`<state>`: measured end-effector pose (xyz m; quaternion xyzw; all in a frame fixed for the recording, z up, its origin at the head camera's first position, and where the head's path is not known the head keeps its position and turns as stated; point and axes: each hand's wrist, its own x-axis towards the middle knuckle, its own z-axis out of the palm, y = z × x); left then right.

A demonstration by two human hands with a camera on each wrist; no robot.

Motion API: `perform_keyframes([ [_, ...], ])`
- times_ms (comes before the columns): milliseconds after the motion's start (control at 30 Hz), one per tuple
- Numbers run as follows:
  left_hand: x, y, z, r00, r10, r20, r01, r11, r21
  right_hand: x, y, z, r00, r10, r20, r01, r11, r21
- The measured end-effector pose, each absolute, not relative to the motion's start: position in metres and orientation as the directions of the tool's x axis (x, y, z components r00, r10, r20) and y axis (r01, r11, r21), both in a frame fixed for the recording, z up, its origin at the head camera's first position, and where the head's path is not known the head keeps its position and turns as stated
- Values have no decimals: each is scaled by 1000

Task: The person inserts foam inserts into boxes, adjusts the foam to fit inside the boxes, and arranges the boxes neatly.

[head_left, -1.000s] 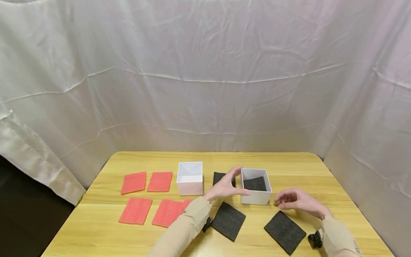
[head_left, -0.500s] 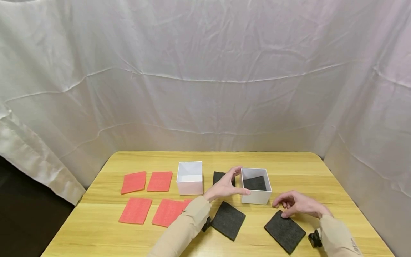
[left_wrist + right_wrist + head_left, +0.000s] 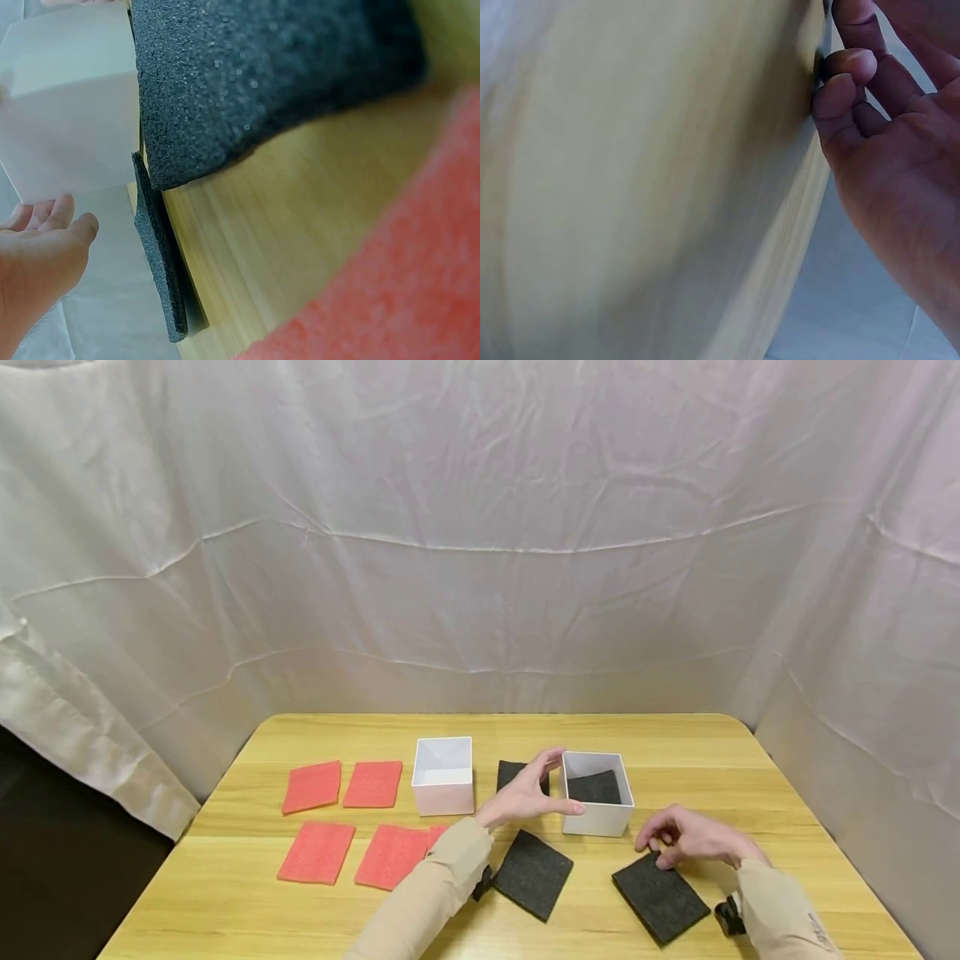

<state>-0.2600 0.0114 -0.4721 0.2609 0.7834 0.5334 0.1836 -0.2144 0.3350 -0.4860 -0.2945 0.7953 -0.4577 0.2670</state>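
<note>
My left hand (image 3: pixel 525 795) holds the left side of a white open-topped box (image 3: pixel 597 821), thumb at the front wall and fingers near the back corner. Inside that box lies a black foam square (image 3: pixel 595 787). To the right of it, my right hand (image 3: pixel 699 838) pinches the far corner of another black foam square (image 3: pixel 660 900), thumb on top; its near edge sits close over the table. In the right wrist view, the thumb and fingertips (image 3: pixel 835 97) meet at the square's thin edge. One more black square (image 3: pixel 534 875) lies by my left wrist, and another (image 3: pixel 510 773) is partly hidden behind my left hand.
A second white box (image 3: pixel 443 799) stands on the left, its white bottom showing. Several red foam squares (image 3: pixel 317 852) lie on the wooden table (image 3: pixel 225 910) farther left, one partly under my left sleeve. A pale curtain (image 3: pixel 480 593) hangs around the table's back and sides.
My right thumb has come down on the black square's corner, and the fingers have closed on it. The square has shifted slightly left and lifted a little. The left hand has stayed at the box.
</note>
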Motion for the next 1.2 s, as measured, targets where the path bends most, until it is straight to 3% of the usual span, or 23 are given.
perform_keyframes([
  [800,-261,12,-474,-801,598,-4,210,288,934,-212,340,-487,-713,-684,-155,-205,414,-887],
  [1067,-262,12,-474,-797,605,1,219,286,933,-213,347,-493,-678,-729,-95,-205,312,-928],
  [1200,-260,11,-473,-798,603,-1,216,287,933,-213,349,-496,-662,-744,-86,-133,229,-964],
])
